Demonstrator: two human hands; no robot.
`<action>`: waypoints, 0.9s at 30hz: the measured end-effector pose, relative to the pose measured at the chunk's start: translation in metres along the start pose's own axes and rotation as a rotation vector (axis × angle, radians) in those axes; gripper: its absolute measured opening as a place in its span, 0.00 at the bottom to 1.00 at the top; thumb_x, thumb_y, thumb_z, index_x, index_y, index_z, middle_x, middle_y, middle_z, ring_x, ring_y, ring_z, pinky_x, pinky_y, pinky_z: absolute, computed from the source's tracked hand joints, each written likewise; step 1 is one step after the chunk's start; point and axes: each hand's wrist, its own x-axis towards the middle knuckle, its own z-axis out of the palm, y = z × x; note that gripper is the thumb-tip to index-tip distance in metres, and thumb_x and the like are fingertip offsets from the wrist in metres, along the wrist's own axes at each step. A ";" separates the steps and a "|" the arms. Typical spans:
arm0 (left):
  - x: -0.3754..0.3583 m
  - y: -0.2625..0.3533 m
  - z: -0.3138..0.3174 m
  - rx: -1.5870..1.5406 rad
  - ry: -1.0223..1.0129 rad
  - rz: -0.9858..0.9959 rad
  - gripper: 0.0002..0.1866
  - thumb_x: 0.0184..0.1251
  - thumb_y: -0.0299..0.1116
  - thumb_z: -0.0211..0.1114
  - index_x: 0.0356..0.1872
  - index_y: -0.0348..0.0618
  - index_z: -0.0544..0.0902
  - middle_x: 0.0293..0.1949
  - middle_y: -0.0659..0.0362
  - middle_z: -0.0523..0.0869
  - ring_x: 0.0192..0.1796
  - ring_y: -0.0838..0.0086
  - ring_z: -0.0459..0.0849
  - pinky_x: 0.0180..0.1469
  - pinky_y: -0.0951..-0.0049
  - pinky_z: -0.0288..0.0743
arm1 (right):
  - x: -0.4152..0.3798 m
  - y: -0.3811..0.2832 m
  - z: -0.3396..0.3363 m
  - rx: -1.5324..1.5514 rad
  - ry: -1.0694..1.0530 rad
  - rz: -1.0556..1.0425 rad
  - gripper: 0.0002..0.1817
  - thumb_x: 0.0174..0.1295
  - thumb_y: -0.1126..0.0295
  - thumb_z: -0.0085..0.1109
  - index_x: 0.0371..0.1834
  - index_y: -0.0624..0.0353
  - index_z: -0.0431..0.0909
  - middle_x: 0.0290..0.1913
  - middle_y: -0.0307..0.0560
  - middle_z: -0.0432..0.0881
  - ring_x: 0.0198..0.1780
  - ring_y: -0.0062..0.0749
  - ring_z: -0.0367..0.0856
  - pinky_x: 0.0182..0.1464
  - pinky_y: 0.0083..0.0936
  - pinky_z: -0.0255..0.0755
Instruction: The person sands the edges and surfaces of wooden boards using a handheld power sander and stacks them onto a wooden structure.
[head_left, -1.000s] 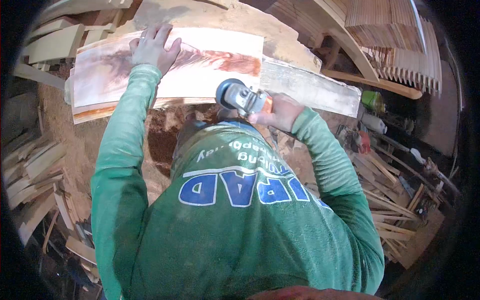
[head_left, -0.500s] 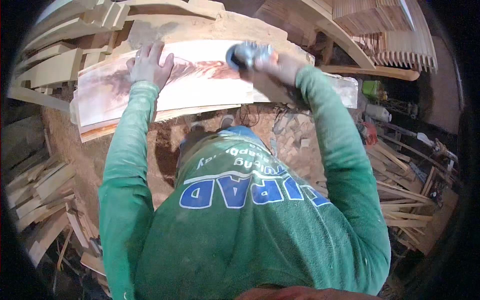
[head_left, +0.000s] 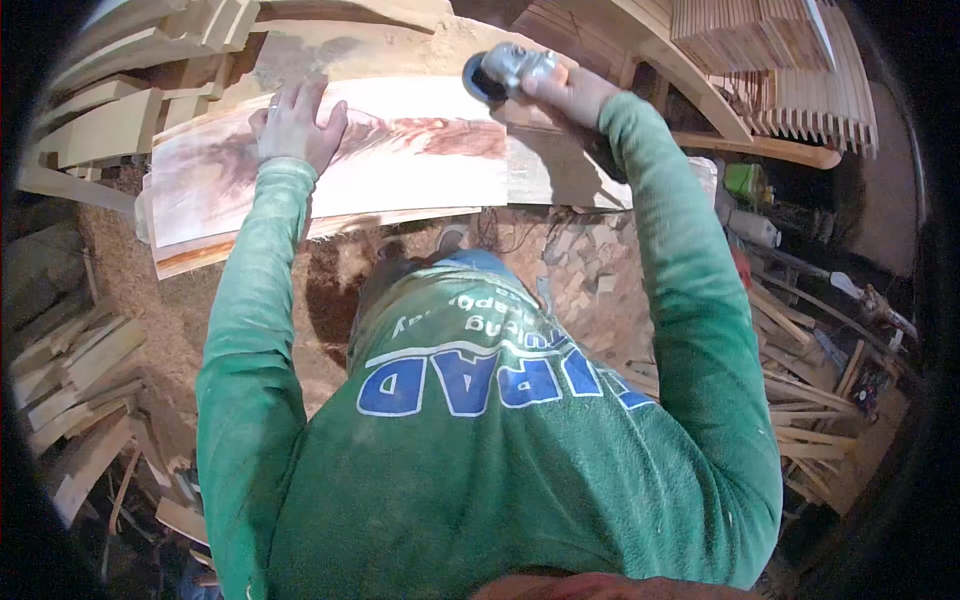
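Note:
A wide pale board with reddish-brown grain [head_left: 410,170] lies across the work surface. My left hand [head_left: 300,125] rests on its left part, palm down with fingers spread. My right hand [head_left: 575,93] is wrapped round a silver power tool with a round dark disc [head_left: 515,68]. The disc is at the board's far right corner; whether it touches the wood cannot be made out. Beneath the board's near edge, another piece of wood [head_left: 200,262] shows.
Curved wooden pieces [head_left: 110,125] are piled at the far left, and stacked slatted pieces [head_left: 750,35] stand at the far right. Offcuts [head_left: 585,265] litter the floor. Scrap strips [head_left: 95,370] lie at left. A green object [head_left: 743,180] and a white bottle [head_left: 755,228] are at right.
My right hand has moved the power tool slightly away from me, off the grained middle to the board's far right corner. My left hand has stayed nearly in place.

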 end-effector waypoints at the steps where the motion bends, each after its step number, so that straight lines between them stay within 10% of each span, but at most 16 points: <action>1: -0.002 -0.001 0.002 0.002 0.012 0.002 0.27 0.70 0.57 0.59 0.65 0.57 0.79 0.68 0.55 0.79 0.71 0.61 0.75 0.72 0.47 0.59 | 0.001 0.002 0.000 -0.018 0.024 -0.028 0.46 0.58 0.26 0.59 0.59 0.61 0.84 0.50 0.55 0.87 0.53 0.39 0.85 0.58 0.35 0.77; 8: 0.000 -0.005 0.004 -0.008 0.042 0.005 0.29 0.70 0.58 0.59 0.66 0.57 0.79 0.69 0.54 0.77 0.73 0.62 0.73 0.73 0.44 0.57 | -0.073 0.000 0.076 0.123 -0.379 -0.334 0.42 0.53 0.37 0.74 0.64 0.56 0.79 0.56 0.52 0.86 0.60 0.38 0.82 0.67 0.36 0.72; 14: 0.001 -0.008 0.010 -0.024 0.070 0.032 0.30 0.69 0.58 0.61 0.67 0.57 0.78 0.69 0.54 0.77 0.72 0.64 0.74 0.70 0.45 0.59 | -0.075 -0.037 0.058 0.018 -0.280 -0.354 0.48 0.51 0.28 0.67 0.67 0.52 0.77 0.59 0.58 0.85 0.62 0.50 0.82 0.66 0.42 0.73; 20: -0.001 -0.008 0.010 -0.028 0.078 0.027 0.29 0.69 0.57 0.61 0.66 0.56 0.79 0.69 0.55 0.78 0.72 0.64 0.74 0.69 0.45 0.58 | -0.026 -0.044 0.001 -0.020 0.033 -0.136 0.46 0.56 0.27 0.61 0.55 0.63 0.85 0.45 0.54 0.88 0.48 0.39 0.86 0.56 0.36 0.77; 21: -0.001 -0.005 0.004 -0.025 0.059 0.011 0.29 0.69 0.57 0.61 0.65 0.55 0.79 0.68 0.55 0.78 0.72 0.64 0.74 0.70 0.45 0.58 | -0.009 -0.029 -0.003 -0.034 -0.017 -0.037 0.48 0.55 0.24 0.60 0.64 0.57 0.82 0.58 0.57 0.86 0.59 0.45 0.84 0.65 0.36 0.74; 27: 0.001 -0.004 0.003 -0.083 0.040 0.025 0.29 0.69 0.56 0.62 0.66 0.55 0.79 0.67 0.54 0.79 0.73 0.61 0.73 0.72 0.45 0.55 | -0.071 0.030 0.056 0.087 -0.164 -0.301 0.42 0.53 0.35 0.71 0.61 0.57 0.81 0.54 0.51 0.88 0.57 0.39 0.85 0.63 0.36 0.77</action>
